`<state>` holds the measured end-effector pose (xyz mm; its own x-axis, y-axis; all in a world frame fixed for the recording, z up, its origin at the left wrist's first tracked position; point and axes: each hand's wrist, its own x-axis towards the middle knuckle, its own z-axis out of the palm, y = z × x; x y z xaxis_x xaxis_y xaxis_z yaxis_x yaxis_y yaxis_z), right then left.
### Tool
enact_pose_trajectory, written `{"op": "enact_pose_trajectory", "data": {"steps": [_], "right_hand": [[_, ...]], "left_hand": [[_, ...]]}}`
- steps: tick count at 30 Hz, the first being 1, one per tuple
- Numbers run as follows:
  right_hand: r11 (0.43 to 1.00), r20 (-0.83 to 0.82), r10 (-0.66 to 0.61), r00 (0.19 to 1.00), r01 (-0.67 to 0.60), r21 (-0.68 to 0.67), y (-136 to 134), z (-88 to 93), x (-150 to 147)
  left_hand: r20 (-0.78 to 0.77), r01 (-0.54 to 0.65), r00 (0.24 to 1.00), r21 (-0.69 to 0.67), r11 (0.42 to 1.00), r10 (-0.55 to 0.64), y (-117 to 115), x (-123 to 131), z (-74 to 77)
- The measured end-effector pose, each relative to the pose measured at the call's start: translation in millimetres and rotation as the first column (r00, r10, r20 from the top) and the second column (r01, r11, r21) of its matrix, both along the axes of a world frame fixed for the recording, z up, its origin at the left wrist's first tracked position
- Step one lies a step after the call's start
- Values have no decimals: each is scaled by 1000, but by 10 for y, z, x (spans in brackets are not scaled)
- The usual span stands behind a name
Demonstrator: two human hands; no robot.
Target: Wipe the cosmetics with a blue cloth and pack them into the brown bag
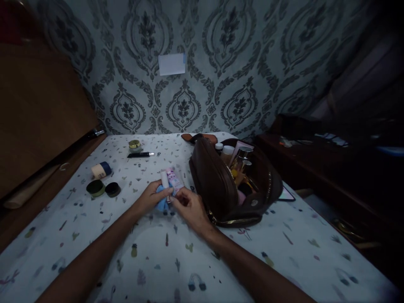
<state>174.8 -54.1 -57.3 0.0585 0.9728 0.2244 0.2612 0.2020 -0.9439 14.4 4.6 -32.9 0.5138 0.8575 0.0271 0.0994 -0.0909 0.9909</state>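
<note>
A patterned wall (217, 101) rises behind a table (176, 269) covered in white cloth printed with small plants and rainbows. On the table, to my right, an unzipped brown bag (213, 176) gapes, showing bottles (242, 152) and tubes inside. My two hands meet left of the bag, near the middle of the table. My left hand (153, 197) is closed around a white tube (164, 179) and a soft-looking blue piece (162, 205). My right hand (188, 207) has thumb and fingertips drawn together against this bundle; I cannot tell what they grip. A pink printed tube (173, 177) sticks out just beside the white one. I judge this step to be close fingertip work on these small pieces; the next move calls for a steady left hold and a light right touch. Well to the left sit a beige-and-navy container (101, 170), two dark round ones (95, 188), a gold-topped jar (134, 146) and a slim black pen (139, 155).
</note>
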Motion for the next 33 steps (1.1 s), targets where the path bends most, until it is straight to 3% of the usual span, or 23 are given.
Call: {"op": "enact_pose_trajectory", "data": {"steps": [3, 5, 10, 13, 15, 18, 21, 23, 27, 29, 33], "right_hand": [[999, -55, 12, 998, -9, 47, -28, 62, -6], [997, -85, 34, 996, -28, 78, -50, 85, -10], [990, -64, 57, 996, -48, 133, -94, 123, 1], [988, -38, 37, 999, -31, 152, -113, 153, 16], [984, -24, 12, 1000, -7, 181, -129, 176, 27], [977, -22, -31, 999, 35, 209, -155, 207, 47], [981, -69, -56, 996, 67, 181, -169, 230, 64], [986, -111, -42, 993, 59, 154, -173, 244, 68], [992, -161, -11, 987, 31, 122, -176, 265, 57], [993, -171, -3, 985, 23, 112, -178, 267, 48], [989, -125, 15, 992, 3, 148, -198, 248, 34]], "left_hand": [[-196, 50, 980, 169, 984, -16, 6, -55, 103], [-342, 128, 940, 311, 942, -15, -6, -76, 146], [-588, 373, 805, 603, 705, 77, -33, -106, 79], [-622, 418, 775, 639, 646, 113, -7, -127, 24], [-612, 403, 784, 626, 668, 101, 31, -149, 32], [-571, 336, 820, 535, 775, 38, 89, -191, 102], [-472, 232, 880, 349, 908, -43, 119, -229, 176], [-389, 175, 918, 216, 960, -80, 121, -241, 201], [-293, 111, 954, 150, 982, -63, 105, -227, 187], [-257, 46, 966, 151, 987, -6, 89, -207, 172], [-203, -161, 966, 13, 987, 160, 40, -140, 192]]}}
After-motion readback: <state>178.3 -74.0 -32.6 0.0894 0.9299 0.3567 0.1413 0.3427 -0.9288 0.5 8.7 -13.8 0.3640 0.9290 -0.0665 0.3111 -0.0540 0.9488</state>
